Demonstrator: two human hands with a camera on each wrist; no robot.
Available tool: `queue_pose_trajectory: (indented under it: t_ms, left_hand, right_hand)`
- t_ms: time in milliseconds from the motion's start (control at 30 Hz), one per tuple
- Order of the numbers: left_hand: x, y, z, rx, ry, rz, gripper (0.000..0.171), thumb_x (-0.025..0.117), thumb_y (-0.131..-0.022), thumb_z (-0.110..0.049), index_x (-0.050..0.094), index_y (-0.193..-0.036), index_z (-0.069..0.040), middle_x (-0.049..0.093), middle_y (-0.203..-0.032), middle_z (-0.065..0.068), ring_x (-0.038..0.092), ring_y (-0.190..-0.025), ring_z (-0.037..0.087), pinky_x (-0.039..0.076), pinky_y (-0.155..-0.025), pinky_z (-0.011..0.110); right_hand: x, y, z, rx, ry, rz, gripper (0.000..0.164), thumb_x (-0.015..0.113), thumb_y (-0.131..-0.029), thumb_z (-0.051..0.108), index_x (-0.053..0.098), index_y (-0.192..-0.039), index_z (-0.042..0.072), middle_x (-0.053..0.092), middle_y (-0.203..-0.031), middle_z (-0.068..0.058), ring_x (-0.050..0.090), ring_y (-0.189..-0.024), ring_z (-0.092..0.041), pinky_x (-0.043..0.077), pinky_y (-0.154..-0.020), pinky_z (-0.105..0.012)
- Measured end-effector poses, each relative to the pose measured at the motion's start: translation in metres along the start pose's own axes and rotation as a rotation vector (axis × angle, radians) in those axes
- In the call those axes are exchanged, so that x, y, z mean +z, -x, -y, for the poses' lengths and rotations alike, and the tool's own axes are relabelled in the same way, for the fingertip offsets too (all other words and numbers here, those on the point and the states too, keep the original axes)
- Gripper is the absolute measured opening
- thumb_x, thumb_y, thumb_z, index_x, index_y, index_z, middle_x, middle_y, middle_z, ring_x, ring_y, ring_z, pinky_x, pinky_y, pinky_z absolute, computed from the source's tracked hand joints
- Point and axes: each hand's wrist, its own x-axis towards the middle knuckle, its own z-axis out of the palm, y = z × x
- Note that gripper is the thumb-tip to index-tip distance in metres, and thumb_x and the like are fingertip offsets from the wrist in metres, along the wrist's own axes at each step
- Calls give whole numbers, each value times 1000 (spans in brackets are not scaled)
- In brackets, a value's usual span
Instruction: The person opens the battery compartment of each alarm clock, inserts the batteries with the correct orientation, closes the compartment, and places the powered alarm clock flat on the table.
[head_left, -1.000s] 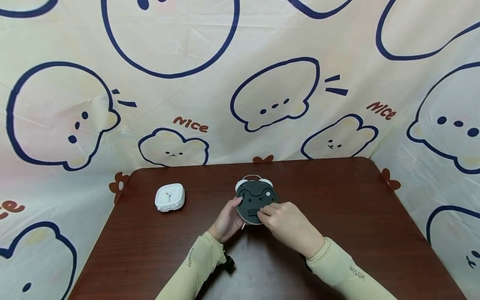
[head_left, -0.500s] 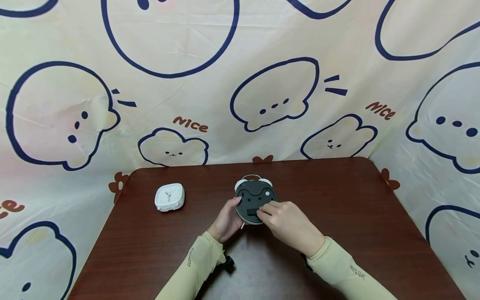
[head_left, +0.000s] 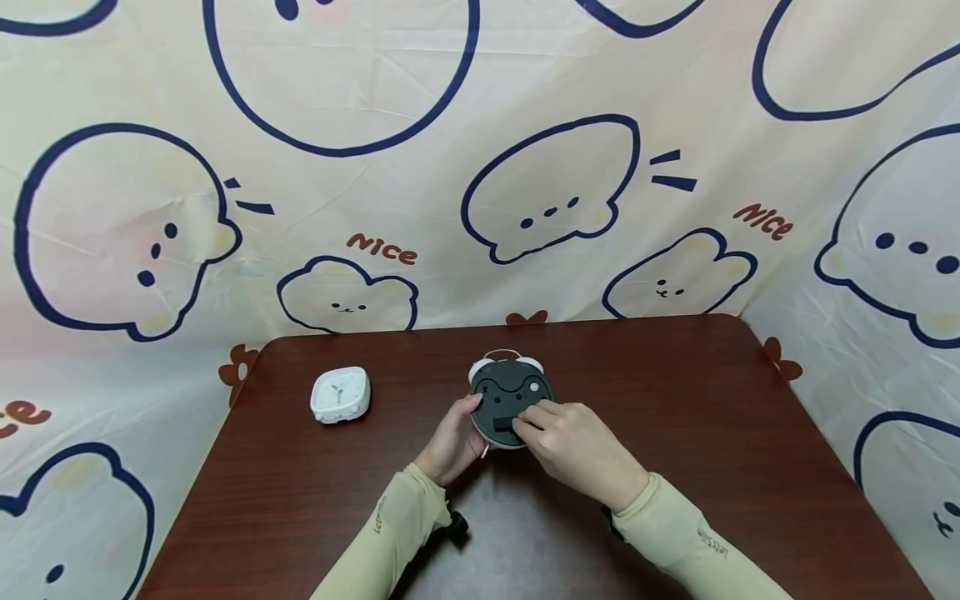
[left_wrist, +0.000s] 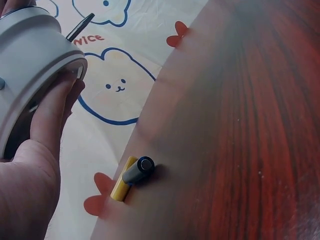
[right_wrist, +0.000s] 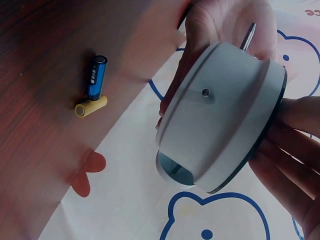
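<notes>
One alarm clock [head_left: 508, 390], gripped by the left hand [head_left: 454, 439], could slip, I judge, if the right hand [head_left: 581, 448] (pinching or touching, I can't tell) pushes hard.

Evenly lit in the head view, with pale glare on the desk [head_left: 675, 383] below the fingers [head_left: 536, 419]; dimmer, hazier from both wrists

Cloth-walled tabletop booth: brown wood-grain table [head_left: 277, 508] beneath left hand [head_left: 452, 443] and right hand [head_left: 576, 446]; cartoon-print cloth [head_left: 420, 192] beyond and to either side.
</notes>
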Motion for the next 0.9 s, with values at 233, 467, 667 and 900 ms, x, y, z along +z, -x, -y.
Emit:
queue_pose_trajectory:
  t_ms: [233,467,667,900]
  left_hand:
    - [-1,0,0,-1,-5,-20,62,28,-109,-31,16,-163,-3,54,-141,-2,61,-119,8,55,-96,27]
    - [-1,0,0,-3,-8,-14,62,26,-110,-30,14,-164,-2,55,-141,-2,62,-118,9,55,-95,27]
    - [-1,1,-1,-3,-11,-22,61,28,-109,-30,16,-163,-3,54,-141,-2,61,-120,10,55,-96,27]
    - [-1,3,-1,10,1,-40,56,29,-109,-31,26,-159,-6,58,-138,-3,62,-119,10,55,-97,28]
  right_hand:
    - [1,0,-2,-7,7,7,21,85,-79,4,76,-97,10,73,-94,0,70,-82,-11,60,-66,-26]
    - [3,2,-4,-8,-31,-28,26,87,-76,2,78,-99,8,74,-94,-1,71,-82,-12,61,-67,-27]
    - [4,4,-10,57,-187,-80,26,89,-75,-1,80,-97,8,74,-91,0,72,-80,-12,62,-69,-28]
    - [5,3,-14,69,-278,-116,27,89,-74,-2,80,-97,9,75,-93,0,73,-83,-11,62,-71,-26]
